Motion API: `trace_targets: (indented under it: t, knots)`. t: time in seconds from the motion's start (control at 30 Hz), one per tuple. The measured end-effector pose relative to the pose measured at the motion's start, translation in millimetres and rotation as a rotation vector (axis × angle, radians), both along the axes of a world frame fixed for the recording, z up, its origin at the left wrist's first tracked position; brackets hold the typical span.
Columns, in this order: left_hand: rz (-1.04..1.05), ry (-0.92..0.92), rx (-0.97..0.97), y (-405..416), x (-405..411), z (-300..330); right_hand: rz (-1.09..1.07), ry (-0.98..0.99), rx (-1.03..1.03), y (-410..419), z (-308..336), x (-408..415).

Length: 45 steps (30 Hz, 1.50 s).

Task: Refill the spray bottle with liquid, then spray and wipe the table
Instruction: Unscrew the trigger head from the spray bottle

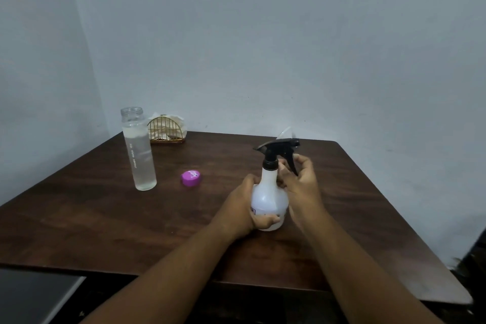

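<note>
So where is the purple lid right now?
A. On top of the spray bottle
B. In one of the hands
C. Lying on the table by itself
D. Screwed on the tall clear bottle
C, because the purple lid lies flat on the table between the open-topped tall clear bottle and the spray bottle, and neither hand touches it.

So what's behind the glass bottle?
A gold wire holder with white napkins stands behind the open glass bottle. The bottle covers the holder's left edge, so that part is unseen.
</note>
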<state>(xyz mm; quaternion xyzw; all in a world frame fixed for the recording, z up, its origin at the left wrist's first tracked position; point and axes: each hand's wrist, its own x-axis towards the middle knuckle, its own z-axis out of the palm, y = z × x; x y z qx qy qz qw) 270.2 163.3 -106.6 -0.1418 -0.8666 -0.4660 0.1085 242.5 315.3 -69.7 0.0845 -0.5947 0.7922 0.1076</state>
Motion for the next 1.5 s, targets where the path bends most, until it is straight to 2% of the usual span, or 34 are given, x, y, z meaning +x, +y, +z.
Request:
trace_targets:
  t: [0.1,0.37,0.5,0.83,1.07,1.3,1.5]
  knots:
    - [0.002,0.017,0.021,1,1,1,-0.035,-0.026,-0.023,-2,0,6]
    - [0.044,0.033,0.011,2,0,-2,0.106,0.055,0.004,-3,-6,9]
    - [0.035,0.017,0.024,2,2,-2,0.067,0.067,0.064,-9,-3,8]
    - [0.054,0.019,-0.026,-8,-3,-5,0.103,-0.008,-0.064,-5,2,10]
    - [0.038,0.054,-0.062,-5,3,-4,0.032,-0.046,0.108,-10,7,16]
    - [0.106,0.101,-0.108,-3,6,-3,0.079,0.093,0.273,-22,12,20]
    - [0.103,0.08,-0.1,-5,7,-2,0.012,0.249,0.378,-22,14,20]
